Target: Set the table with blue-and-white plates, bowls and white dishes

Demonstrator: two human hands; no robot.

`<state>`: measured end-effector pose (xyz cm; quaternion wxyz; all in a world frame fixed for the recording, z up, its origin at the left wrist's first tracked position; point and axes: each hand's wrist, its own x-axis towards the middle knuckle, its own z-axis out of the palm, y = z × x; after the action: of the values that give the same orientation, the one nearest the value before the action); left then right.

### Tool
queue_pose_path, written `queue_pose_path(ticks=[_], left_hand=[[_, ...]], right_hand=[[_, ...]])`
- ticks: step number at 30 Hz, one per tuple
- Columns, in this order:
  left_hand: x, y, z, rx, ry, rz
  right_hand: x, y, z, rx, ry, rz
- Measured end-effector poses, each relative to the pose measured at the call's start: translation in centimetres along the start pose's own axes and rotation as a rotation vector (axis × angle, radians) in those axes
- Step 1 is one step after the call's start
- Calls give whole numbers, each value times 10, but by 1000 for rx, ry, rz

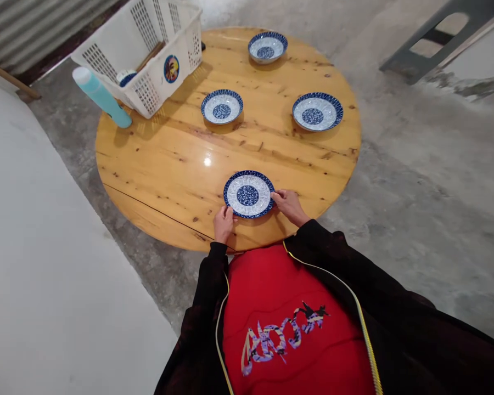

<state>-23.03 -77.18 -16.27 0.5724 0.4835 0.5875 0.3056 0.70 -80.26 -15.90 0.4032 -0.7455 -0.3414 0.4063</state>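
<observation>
A blue-and-white patterned plate (248,194) lies flat near the front edge of the round wooden table (173,170). My left hand (223,223) grips its near-left rim and my right hand (287,204) grips its right rim. Three more plates of the same pattern rest on the table: one in the middle (222,106), one to the right (317,111), one at the far edge (267,46).
A white plastic basket (148,49) holding dishes and chopsticks stands at the table's far left. A teal bottle (101,96) leans beside it at the edge. Concrete floor surrounds the table; a grey frame (436,38) stands at the back right.
</observation>
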Motion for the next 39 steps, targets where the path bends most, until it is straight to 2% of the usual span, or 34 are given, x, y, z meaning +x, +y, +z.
queue_pose_path(ticks=[3, 9, 15, 19, 25, 29, 32, 36, 39], left_hand=[[3, -2, -10, -75, 39, -5], [4, -4, -23, -177, 126, -36], [6, 6, -7, -47, 33, -6], [5, 10, 1, 67, 46, 26], [1, 12, -4, 79, 80, -30], [13, 18, -13, 30, 168, -25], [28, 29, -24, 16, 232, -4], [46, 45, -43, 37, 288, 22], [55, 54, -48, 64, 310, 13]], right_hand=[[-2, 0, -10, 37, 32, 51], [-5, 2, -32, 170, 184, 94], [-10, -3, -14, 117, 54, 69], [-13, -7, -1, 55, 7, 23], [-12, -5, -12, 6, -15, 5], [14, -20, -27, 28, 81, -22], [45, -54, -27, 48, 42, -57], [91, -105, -8, 153, -48, 9], [128, -131, 12, 222, -67, 82]])
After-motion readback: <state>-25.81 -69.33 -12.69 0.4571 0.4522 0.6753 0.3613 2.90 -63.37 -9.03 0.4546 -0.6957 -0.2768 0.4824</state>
